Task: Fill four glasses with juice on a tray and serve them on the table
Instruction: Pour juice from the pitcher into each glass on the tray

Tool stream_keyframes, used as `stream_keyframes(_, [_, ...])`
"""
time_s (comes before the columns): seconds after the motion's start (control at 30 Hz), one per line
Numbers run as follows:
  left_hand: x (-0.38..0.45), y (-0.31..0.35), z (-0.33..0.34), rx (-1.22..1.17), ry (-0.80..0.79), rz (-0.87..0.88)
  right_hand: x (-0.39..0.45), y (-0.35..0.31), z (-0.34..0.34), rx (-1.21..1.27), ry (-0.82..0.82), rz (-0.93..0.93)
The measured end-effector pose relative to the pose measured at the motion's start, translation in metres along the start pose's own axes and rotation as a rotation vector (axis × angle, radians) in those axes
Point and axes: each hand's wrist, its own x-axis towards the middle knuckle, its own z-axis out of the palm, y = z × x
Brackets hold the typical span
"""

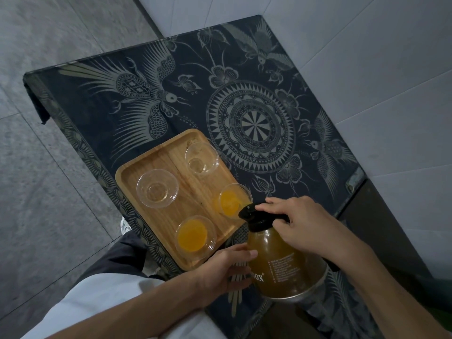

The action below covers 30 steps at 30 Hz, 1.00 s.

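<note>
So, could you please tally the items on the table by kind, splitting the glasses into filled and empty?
Glasses with juice: 2, near and right
Empty glasses: 2, left and far
Wooden tray: 1
Juice jug, held by both hands: 1
Total: 6

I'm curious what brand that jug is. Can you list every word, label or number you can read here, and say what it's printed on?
"...OX" with a small mark after it: large white letters on the glass juice jug, the start hidden behind the left hand.
A column of small white print on the same jug: too small to read.
Nothing legible on the wooden tray, the glasses or the patterned tablecloth.
</note>
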Motion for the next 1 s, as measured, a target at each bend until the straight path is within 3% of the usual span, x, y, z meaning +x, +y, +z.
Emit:
stream_keyframes(0.83, [-0.004, 0.006, 0.007, 0.077, 0.054, 0.014, -0.006, 0.003, -0.004, 0.141, 0.043, 0.020])
stream_keyframes(1.0, [-0.010, 0.007, 0.010, 0.155, 0.077, 0.058, -0.023, 0.006, -0.003, 0.191, 0.112, -0.013])
